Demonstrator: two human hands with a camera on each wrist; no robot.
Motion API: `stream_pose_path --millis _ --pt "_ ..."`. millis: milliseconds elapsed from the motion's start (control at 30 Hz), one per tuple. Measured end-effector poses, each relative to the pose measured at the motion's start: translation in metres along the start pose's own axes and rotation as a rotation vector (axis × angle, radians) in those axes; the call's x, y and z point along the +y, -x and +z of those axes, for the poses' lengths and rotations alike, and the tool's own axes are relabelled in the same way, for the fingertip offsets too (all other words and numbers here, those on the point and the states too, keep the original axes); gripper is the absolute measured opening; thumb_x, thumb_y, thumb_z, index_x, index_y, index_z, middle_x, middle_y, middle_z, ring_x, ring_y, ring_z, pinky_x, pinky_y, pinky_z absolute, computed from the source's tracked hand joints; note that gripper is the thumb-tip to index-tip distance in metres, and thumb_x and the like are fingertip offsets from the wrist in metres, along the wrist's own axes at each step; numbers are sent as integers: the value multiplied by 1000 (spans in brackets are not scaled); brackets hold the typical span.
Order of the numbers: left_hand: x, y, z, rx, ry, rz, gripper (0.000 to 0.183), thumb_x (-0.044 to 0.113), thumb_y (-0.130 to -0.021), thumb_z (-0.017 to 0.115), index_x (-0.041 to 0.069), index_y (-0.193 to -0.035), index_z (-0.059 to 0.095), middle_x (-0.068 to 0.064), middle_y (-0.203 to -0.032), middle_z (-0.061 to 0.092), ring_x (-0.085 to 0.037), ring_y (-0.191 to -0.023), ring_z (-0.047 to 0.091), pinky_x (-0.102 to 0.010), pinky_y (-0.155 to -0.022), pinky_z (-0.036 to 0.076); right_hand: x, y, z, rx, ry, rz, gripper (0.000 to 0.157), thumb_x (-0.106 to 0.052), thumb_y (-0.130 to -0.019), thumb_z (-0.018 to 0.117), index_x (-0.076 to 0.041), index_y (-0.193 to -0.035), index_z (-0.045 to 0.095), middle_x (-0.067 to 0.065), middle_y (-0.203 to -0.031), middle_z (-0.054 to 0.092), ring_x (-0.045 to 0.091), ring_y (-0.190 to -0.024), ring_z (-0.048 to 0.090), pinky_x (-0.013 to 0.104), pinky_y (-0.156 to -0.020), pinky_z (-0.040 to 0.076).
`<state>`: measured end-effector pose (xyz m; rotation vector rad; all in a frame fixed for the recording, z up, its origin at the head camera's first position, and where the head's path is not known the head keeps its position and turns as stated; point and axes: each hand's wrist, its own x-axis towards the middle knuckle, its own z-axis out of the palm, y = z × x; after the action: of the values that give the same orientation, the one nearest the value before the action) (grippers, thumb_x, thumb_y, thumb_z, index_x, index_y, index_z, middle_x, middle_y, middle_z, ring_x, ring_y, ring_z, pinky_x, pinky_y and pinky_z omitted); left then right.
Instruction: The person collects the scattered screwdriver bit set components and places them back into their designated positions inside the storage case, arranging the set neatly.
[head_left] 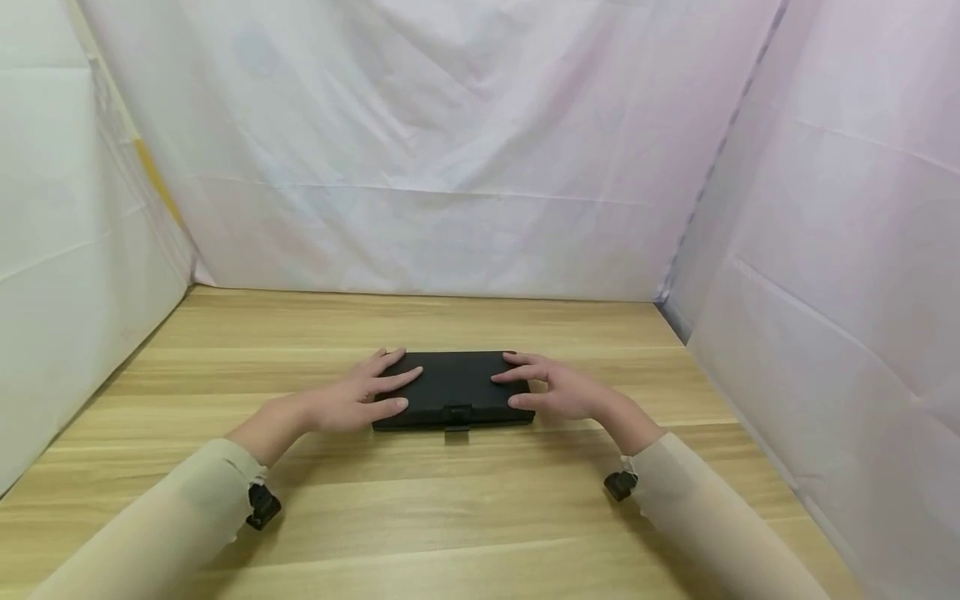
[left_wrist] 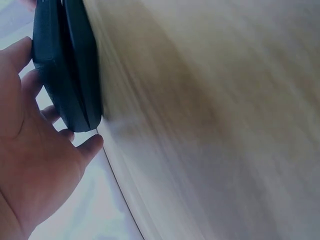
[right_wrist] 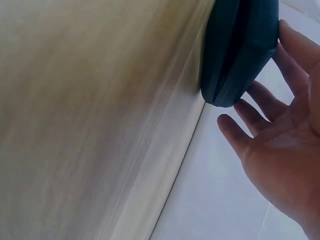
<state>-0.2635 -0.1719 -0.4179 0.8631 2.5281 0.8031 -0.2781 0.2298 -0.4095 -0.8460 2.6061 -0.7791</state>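
Note:
A flat black rectangular case (head_left: 457, 379) lies on the wooden table, with a small clasp tab (head_left: 457, 415) at the middle of its near side. My left hand (head_left: 348, 402) is at its left end, fingers spread over the top. At the opposite end is my right hand (head_left: 562, 390), its thumb by the near corner and its other fingers reaching over the lid. Both wrist views show the dark case (left_wrist: 75, 70) from its ends, with a seam running along the side. The fingers (right_wrist: 267, 100) of the right hand are spread around that end.
A light wood-grain table (head_left: 450, 517) spreads around the case. White cloth curtains (head_left: 420, 167) enclose it at the back and on both sides. A small black device (head_left: 262, 506) is strapped at the left wrist, another (head_left: 620, 485) at the right wrist.

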Motion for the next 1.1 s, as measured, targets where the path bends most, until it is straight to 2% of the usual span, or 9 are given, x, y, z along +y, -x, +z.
stream_pose_path --millis 300,367,467,533,633,700,900,1000,1100 --pt "2 -1 3 -13 -24 -13 68 54 -114 52 35 -175 27 -8 -187 -7 -42 -171 -16 -84 -130 5 -8 0 1 21 12 14 48 -40 -106 75 -30 -153 66 10 -180 29 43 -168 23 72 -130 32" --pt "2 -2 1 -18 -36 -15 68 55 -115 52 34 -175 27 -8 -187 -7 -43 -170 -17 -84 -131 6 -14 -4 3 19 47 17 56 -44 -104 77 -32 -157 62 11 -182 26 43 -168 21 73 -131 31" --pt "1 -4 -2 -23 -52 -22 68 55 -114 52 33 -175 28 -8 -187 -6 -43 -170 -16 -83 -131 6 -26 -14 11 -2 128 16 77 -57 -97 81 -39 -165 50 11 -185 16 44 -171 13 73 -133 27" --pt "-1 -6 -2 -26 -63 -24 68 55 -114 52 33 -175 29 -8 -187 -5 -44 -170 -15 -84 -131 6 -35 -23 19 -25 193 11 89 -66 -93 81 -44 -169 40 11 -186 11 44 -171 8 75 -135 18" --pt "-3 -7 0 -28 -77 -17 69 57 -114 51 33 -175 28 -9 -187 -5 -45 -170 -14 -84 -131 7 -47 -33 29 -43 259 21 97 -72 -90 80 -46 -171 33 9 -186 8 45 -172 4 78 -135 8" --pt "-4 -7 1 -27 -71 -15 68 57 -114 50 34 -175 28 -9 -187 -5 -45 -170 -14 -84 -130 7 -51 -38 33 -37 279 33 94 -72 -92 78 -46 -171 34 8 -186 10 45 -172 5 80 -134 5" --pt "-4 -5 1 -24 -54 -18 67 57 -115 50 36 -174 27 -7 -187 -6 -44 -170 -16 -85 -129 7 -56 -40 36 14 264 67 74 -67 -101 70 -47 -167 42 5 -185 17 43 -171 10 79 -134 8" --pt "-2 -4 0 -29 -56 -22 67 57 -115 49 37 -175 26 -6 -187 -7 -44 -170 -16 -85 -129 6 -58 -41 36 26 249 83 72 -67 -100 71 -46 -165 46 5 -185 20 42 -171 12 79 -134 9" --pt "0 -2 0 -36 -44 -29 67 57 -115 50 37 -175 26 -5 -187 -8 -43 -170 -17 -86 -129 6 -61 -42 34 37 251 101 72 -67 -97 75 -46 -162 51 4 -183 24 41 -169 18 76 -132 16"
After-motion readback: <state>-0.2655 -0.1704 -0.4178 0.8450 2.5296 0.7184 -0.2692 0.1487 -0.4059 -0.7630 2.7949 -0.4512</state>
